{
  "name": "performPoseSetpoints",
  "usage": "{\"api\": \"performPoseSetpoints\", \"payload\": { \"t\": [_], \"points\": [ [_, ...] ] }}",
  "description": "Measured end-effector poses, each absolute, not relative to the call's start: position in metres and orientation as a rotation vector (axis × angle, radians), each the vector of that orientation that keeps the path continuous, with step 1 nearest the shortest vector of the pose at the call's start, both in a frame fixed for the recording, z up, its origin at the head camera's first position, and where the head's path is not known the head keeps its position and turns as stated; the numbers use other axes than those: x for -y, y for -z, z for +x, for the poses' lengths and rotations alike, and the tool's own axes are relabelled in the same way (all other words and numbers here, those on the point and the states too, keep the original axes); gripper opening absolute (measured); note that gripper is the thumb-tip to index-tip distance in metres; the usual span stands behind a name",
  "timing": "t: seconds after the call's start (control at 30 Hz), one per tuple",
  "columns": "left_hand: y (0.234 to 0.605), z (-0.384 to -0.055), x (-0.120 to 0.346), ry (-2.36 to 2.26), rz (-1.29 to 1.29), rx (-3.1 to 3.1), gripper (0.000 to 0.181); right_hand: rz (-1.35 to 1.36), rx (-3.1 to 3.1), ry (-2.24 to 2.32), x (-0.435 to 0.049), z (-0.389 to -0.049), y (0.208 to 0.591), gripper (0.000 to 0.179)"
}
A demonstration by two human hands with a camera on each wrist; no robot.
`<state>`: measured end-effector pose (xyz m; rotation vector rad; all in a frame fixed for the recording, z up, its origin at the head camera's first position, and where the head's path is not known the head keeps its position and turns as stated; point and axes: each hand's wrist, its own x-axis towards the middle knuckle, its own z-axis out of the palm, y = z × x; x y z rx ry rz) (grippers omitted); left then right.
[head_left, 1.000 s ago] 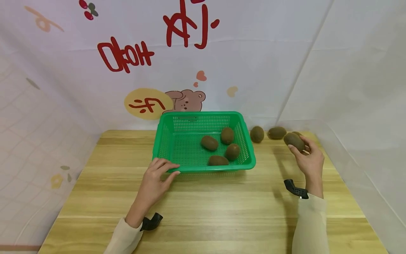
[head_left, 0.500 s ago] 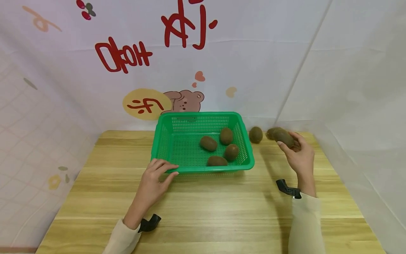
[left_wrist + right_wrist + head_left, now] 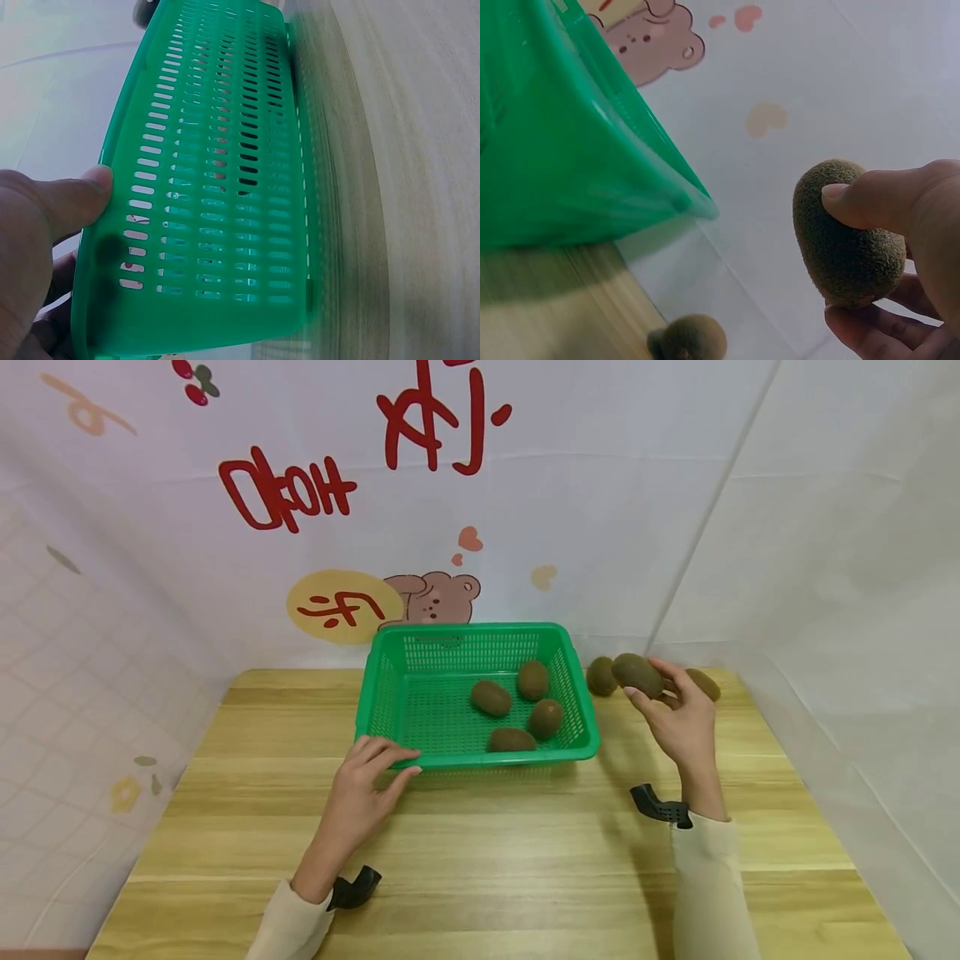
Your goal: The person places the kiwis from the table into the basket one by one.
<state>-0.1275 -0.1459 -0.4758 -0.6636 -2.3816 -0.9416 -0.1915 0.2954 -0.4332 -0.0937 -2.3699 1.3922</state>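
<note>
My right hand point(image 3: 678, 714) pinches a brown kiwi point(image 3: 637, 675) between thumb and fingers, held above the table right of the green plastic basket point(image 3: 480, 760). Close up in the right wrist view, the thumb lies across the fuzzy kiwi point(image 3: 847, 247). At the basket's near left corner my left hand point(image 3: 366, 781) grips the rim. The left wrist view puts its thumb point(image 3: 82, 199) outside the basket wall point(image 3: 202, 165), with the fingers partly hidden behind the rim. Several kiwis, one of them this kiwi point(image 3: 491, 698), lie in the basket's right half.
Outside the basket, one kiwi point(image 3: 602, 677) lies by its right side, partly behind the held one. Another kiwi point(image 3: 703, 684) lies farther right near the table's back edge. A printed white cloth point(image 3: 600, 510) hangs behind the wooden table point(image 3: 525, 860).
My right hand has carried the kiwi leftward from the table's back right toward the basket. The left hand keeps its place on the rim.
</note>
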Motion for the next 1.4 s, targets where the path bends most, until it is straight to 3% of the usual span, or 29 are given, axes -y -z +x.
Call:
{"api": "performPoseSetpoints", "payload": {
  "t": [0.57, 1.4],
  "points": [
    [0.475, -0.131, 0.142, 0.939, -0.663, 2.374, 0.021, 0.247, 2.399, -1.312, -0.266, -0.2, 0.42, 0.058],
    [0.477, -0.129, 0.145, 0.925, -0.665, 2.341, 0.024, 0.535, 2.475, -1.244, -0.203, -0.21, 0.41, 0.056]
  ]
}}
